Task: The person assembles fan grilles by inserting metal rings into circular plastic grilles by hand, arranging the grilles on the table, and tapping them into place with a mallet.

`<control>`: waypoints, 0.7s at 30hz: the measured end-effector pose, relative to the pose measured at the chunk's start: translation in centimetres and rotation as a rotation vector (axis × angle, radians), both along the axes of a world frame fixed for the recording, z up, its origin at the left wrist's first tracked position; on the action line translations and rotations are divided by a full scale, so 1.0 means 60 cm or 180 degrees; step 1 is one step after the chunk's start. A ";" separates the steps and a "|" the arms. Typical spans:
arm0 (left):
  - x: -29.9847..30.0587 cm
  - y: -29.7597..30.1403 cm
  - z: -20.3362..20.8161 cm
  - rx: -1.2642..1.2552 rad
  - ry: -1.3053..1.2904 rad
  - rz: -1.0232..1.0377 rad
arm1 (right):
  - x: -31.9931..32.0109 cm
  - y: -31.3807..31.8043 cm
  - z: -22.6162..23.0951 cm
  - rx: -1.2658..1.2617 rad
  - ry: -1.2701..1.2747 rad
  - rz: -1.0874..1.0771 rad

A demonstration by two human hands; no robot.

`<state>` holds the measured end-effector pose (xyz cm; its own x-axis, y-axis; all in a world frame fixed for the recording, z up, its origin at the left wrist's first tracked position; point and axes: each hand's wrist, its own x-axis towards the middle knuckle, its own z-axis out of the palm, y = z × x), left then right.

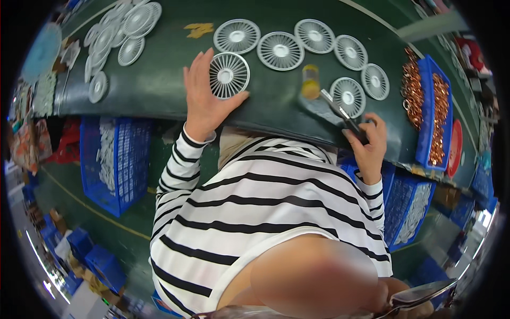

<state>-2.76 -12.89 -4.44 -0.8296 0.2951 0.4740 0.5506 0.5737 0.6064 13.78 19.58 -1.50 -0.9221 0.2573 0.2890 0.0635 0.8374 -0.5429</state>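
A silvery, spoked wheel-shaped disc (225, 76) lies at the near edge of the dark green table. My left hand (204, 101) is spread around its left and near sides, thumb apart from the fingers, and the disc looks flat on the table. In my right hand (372, 141), a black-handled tool with a narrow silver blade (336, 105) points up and to the left. Its tip is close to another spoked disc (348, 98). Left of the tip stands a blurred yellow cylindrical container (311, 81), too smeared to name exactly.
More discs (280, 51) form a row farther back; a pile of discs (114, 29) lies at far left. Yellow scraps (199, 30) lie behind my left hand. Copper-coloured rings (411, 87) sit beside a blue tray (449, 114). Blue crates (116, 165) stand below the table.
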 end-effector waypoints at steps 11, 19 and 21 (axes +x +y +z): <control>-0.087 0.123 -0.003 -0.1310 0.0221 -0.0986 | -0.131 0.076 -0.042 0.0869 -0.0168 0.0388; -0.452 0.313 -0.049 -0.0653 0.0805 -0.0203 | -0.529 0.197 -0.076 0.1354 0.0757 -0.0198; -0.502 0.362 -0.033 -0.0268 0.0477 0.0085 | -0.599 0.208 -0.074 0.1717 0.0751 -0.0789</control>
<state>-32.86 8.81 -6.42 -0.7595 0.3178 0.5677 0.6151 0.6347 0.4677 -22.14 32.07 -5.96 -0.7496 0.2165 0.6255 0.2207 0.9727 -0.0722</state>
